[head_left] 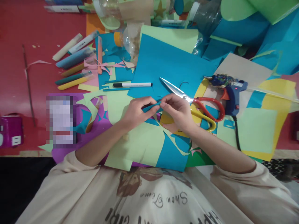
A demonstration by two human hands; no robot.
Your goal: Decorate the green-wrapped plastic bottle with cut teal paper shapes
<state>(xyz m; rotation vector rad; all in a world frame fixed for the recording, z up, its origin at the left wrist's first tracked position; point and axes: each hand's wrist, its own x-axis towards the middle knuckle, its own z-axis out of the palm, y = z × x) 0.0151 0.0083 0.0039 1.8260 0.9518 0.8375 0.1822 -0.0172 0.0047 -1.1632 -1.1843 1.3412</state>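
Blue paper strip (147,108) lay between the two hands, its long axis crosswise, the right end angled slightly away from the body. The left hand (138,111) was nearly closed, thumb and forefinger pinching the strip; the right hand (178,111), fingers bent in, had its fingertips together at the far right end. Just beyond the right hand, scissors (187,98) pointed away and leftward. A capped marker (134,85) lay crosswise beyond both hands, and a glue gun (233,97) right of the right hand.

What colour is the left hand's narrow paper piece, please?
The paper piece is blue, seen in the head view.
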